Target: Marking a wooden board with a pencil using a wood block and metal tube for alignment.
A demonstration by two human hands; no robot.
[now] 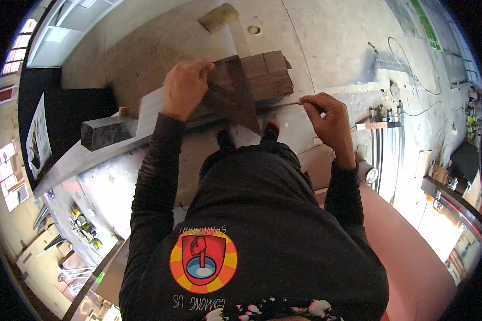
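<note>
In front of me my left hand (187, 88) is closed, with thumb and fingertips pinching the upper left corner of a thin dark brown sheet (233, 88). The sheet hangs at a slant, its lower point just above my shoes. Behind its right edge lies a stack of reddish-brown blocks (268, 75), partly covered by it. To the right, my right hand (326, 117) pinches the end of a thin, narrow strip-like piece (286, 104) that points left toward the sheet. Its exact kind is too small to tell.
A grey rectangular block (104, 134) rests at the left of the worktable (144, 53). A tan roll-shaped piece (218, 17) and a small ring (254, 30) lie at the far side. A thin cable (412, 69) curves at the far right, near several upright bars (385, 155).
</note>
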